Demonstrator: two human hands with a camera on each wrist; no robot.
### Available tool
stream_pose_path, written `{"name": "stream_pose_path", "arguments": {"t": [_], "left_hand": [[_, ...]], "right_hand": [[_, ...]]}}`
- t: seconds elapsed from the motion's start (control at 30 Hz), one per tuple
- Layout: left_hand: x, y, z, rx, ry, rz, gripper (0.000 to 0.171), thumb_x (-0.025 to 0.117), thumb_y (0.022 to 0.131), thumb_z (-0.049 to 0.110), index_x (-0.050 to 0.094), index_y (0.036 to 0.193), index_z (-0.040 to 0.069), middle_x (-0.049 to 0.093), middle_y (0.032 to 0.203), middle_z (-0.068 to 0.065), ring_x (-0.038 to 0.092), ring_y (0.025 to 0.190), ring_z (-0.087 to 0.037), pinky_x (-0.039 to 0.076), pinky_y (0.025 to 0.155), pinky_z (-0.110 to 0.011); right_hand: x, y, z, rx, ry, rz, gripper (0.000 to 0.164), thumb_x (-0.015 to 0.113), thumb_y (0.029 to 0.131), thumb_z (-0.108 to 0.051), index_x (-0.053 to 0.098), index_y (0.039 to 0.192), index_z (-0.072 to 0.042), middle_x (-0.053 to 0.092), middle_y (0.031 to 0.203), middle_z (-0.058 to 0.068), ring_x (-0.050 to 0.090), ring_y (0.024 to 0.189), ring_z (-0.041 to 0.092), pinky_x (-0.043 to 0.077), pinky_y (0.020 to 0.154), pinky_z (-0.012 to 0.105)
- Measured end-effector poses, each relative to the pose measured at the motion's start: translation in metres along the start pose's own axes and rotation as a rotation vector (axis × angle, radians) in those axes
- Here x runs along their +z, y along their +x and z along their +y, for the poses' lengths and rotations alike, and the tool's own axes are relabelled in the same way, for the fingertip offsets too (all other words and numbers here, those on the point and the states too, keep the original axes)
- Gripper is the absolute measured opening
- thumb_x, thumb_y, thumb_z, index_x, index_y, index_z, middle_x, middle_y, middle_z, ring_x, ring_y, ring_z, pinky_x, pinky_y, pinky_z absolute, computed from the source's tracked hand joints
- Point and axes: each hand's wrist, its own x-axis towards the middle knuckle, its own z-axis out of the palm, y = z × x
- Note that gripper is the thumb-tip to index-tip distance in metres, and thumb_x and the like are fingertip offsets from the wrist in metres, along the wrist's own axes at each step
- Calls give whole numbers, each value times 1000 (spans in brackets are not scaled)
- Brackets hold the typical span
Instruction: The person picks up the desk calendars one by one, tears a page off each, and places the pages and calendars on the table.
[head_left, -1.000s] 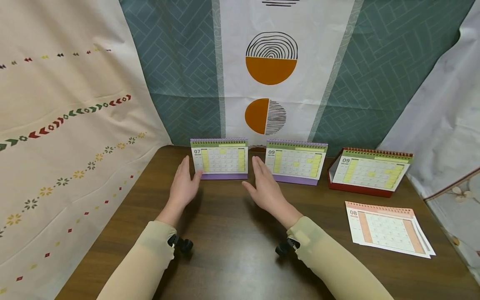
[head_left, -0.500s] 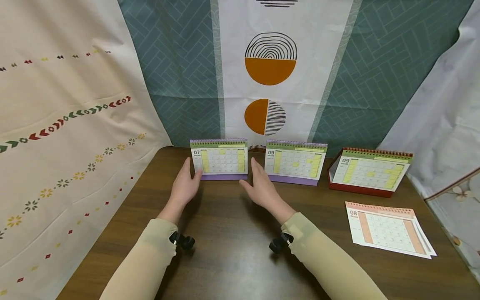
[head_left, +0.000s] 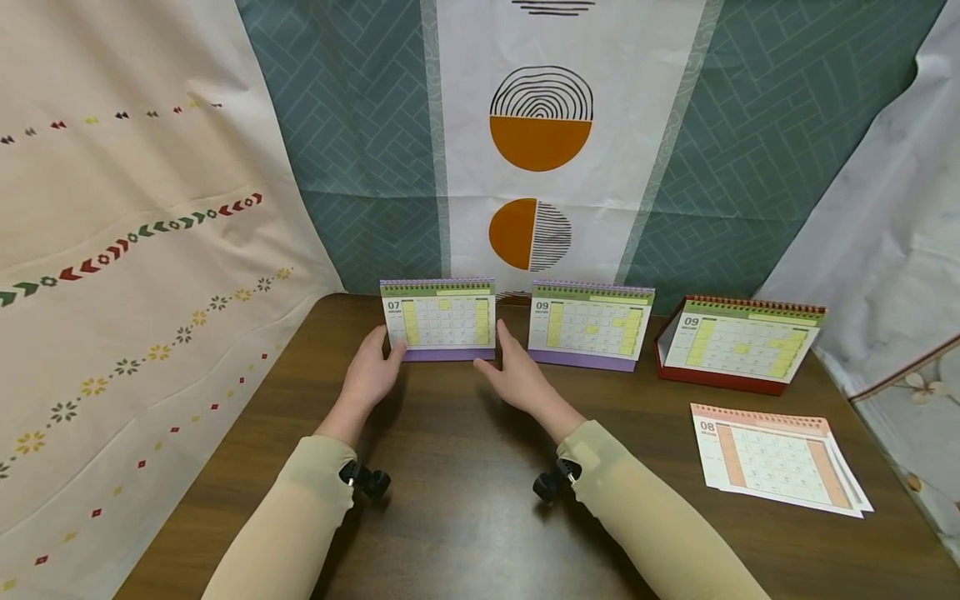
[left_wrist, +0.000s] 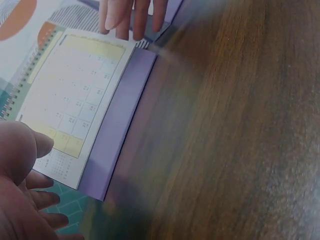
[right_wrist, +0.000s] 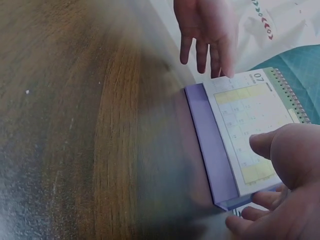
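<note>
A purple-based desk calendar (head_left: 448,323) showing 07 stands upright at the back of the table, between both hands. My left hand (head_left: 367,375) is at its left end, thumb in front and overlapping the page edge in the head view. At the right end is my right hand (head_left: 517,377), fingers extended along the side and thumb apart from them. Seen from the left wrist, the left thumb (left_wrist: 42,145) lies over the page's lower corner, with the other fingers spread beyond the edge. From the right wrist, the right thumb (right_wrist: 262,144) overlaps the calendar's front.
Another purple-based calendar (head_left: 588,329) showing 09 stands just right of my right hand. Farther right is a red-based calendar (head_left: 742,346). Loose pink-topped calendar sheets (head_left: 776,454) lie flat before it. Cloth (head_left: 360,167) hangs behind the brown table (head_left: 450,500).
My right hand has moved left, away from the 09 calendar and in toward the right end of the 07 one. The left hand has shifted only slightly; the calendars stay in place.
</note>
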Motion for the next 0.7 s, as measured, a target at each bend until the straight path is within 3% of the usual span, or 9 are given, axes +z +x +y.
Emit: {"name": "stream_pose_path", "arguments": {"t": [0.2,0.23,0.47,0.7], "left_hand": [[0,-1,1,-9,0,-2,67,50,118,37,34,168,-4,28,176,-27,24,165,-41,22,131,-55],[-4,-8,16,-37,20,-11,65,49,118,32,33,167,-7,27,176,-30,23,164,-44,21,131,-59],[-3,-11,12,-50,-36,10,62,52,117,34,39,163,-6,35,172,-28,28,162,-43,24,130,-58],[-3,-16,10,-56,-158,26,49,58,116,34,48,153,4,48,165,-22,42,153,-40,32,124,-60]], "right_hand": [[-3,-4,-15,35,8,-4,91,65,113,-38,8,177,-4,22,178,28,29,162,44,29,128,58],[-5,-6,-20,48,15,-11,91,66,113,-34,9,176,-2,22,177,30,30,161,44,29,128,59],[4,7,16,-50,10,12,97,66,110,-49,13,175,0,27,170,36,38,155,48,37,124,57],[-8,-10,-12,-50,104,5,92,69,111,-32,12,175,-1,28,168,33,37,152,44,38,120,61]]}}
